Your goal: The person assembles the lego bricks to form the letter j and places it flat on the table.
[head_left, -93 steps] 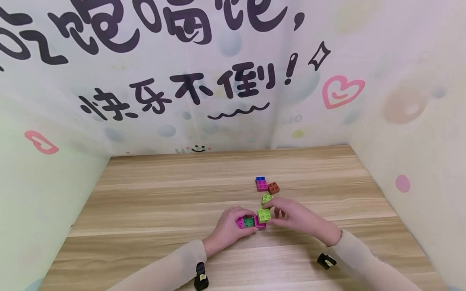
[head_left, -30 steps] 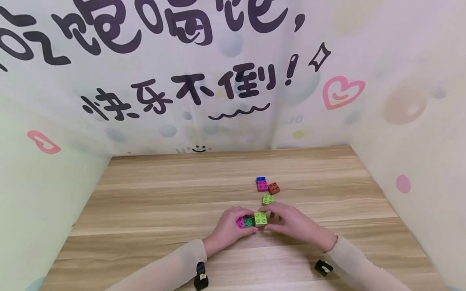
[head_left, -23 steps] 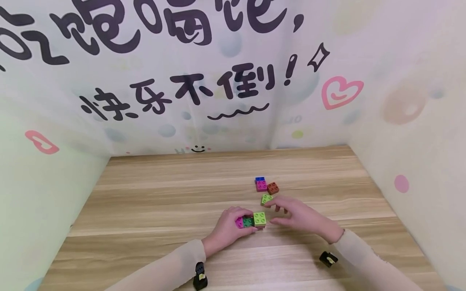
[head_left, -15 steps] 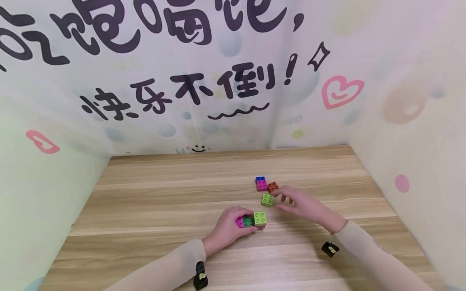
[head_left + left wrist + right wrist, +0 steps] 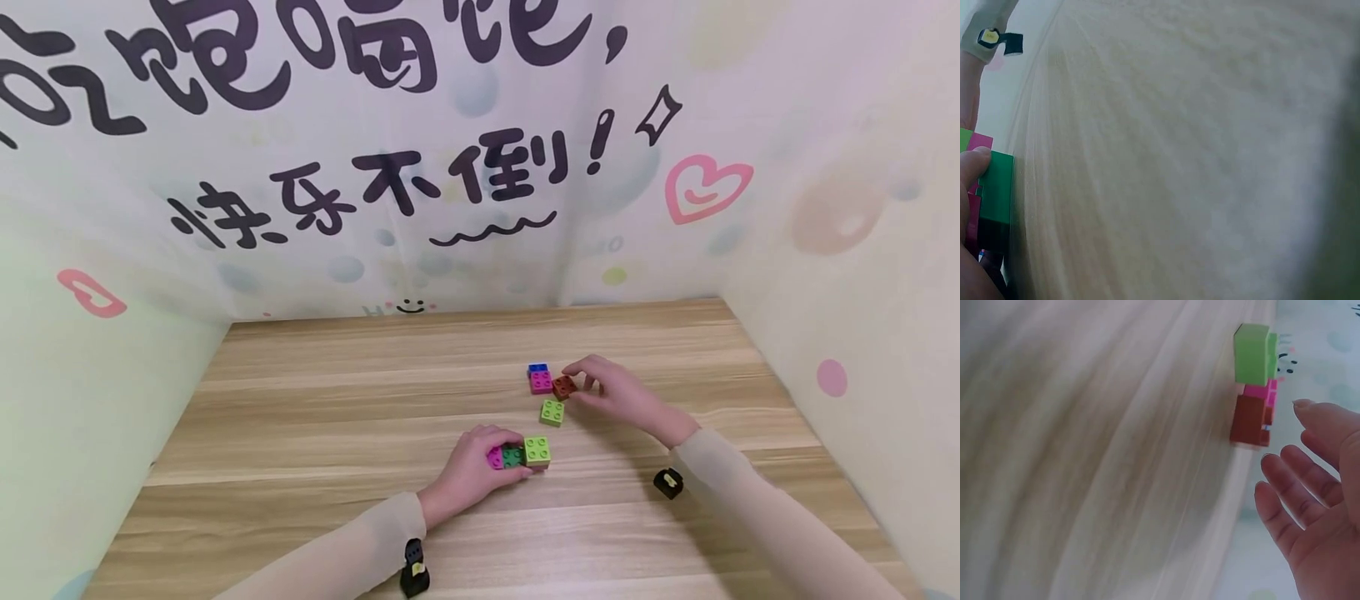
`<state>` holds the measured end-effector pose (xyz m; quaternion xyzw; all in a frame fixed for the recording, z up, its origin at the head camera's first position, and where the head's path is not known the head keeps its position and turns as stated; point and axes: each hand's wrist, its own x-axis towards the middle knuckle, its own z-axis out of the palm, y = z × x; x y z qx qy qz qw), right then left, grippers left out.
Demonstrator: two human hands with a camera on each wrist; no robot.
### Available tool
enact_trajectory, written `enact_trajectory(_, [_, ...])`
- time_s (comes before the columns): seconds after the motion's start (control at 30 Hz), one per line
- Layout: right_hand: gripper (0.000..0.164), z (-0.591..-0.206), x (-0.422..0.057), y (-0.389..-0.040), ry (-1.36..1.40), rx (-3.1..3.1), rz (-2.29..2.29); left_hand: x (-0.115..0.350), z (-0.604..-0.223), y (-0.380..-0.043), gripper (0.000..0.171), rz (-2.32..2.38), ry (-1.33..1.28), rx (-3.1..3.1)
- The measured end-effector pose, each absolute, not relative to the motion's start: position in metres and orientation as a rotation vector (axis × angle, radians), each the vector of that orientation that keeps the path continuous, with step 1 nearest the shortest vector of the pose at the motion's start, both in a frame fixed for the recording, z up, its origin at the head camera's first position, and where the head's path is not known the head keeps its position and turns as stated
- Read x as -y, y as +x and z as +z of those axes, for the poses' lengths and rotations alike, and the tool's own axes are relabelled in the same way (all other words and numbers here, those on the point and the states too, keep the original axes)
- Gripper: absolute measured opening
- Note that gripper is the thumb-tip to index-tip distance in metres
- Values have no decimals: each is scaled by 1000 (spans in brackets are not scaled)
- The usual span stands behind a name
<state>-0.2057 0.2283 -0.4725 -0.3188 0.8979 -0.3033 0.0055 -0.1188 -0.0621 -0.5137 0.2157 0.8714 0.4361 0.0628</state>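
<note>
My left hand (image 5: 478,468) grips a low block build between thumb and fingers. Its visible top has a magenta brick (image 5: 494,457), a green brick (image 5: 512,457) and, standing higher at the right end, a lime brick (image 5: 537,450); a magenta edge shows under the lime one. In the left wrist view the thumb presses by the green brick (image 5: 997,197). My right hand (image 5: 619,396) reaches over the table with fingers spread beside a brown brick (image 5: 564,387). In the right wrist view its fingers stand apart from the brown brick (image 5: 1247,420), holding nothing.
A loose lime brick (image 5: 552,412) lies between the build and the brown brick. A magenta brick (image 5: 541,382) and a blue brick (image 5: 537,368) sit just left of the brown one. Walls border the wooden table (image 5: 337,392) at the back and sides.
The right hand set the lime brick on the build's right end and let go. It then moved away toward the back, past the loose lime brick to the brown one. The left hand stayed put.
</note>
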Motion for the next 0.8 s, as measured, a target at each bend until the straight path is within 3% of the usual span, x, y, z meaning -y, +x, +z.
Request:
enact_trajectory(0.4, [45,-485,-229,-219,-839,-2756,-889,63,-513,-120,44,1334,672,-2618])
enact_trajectory(0.8, [40,-490,-227,-223,-850,-2745,-855,63,-511,-120,44,1330,647,-2598])
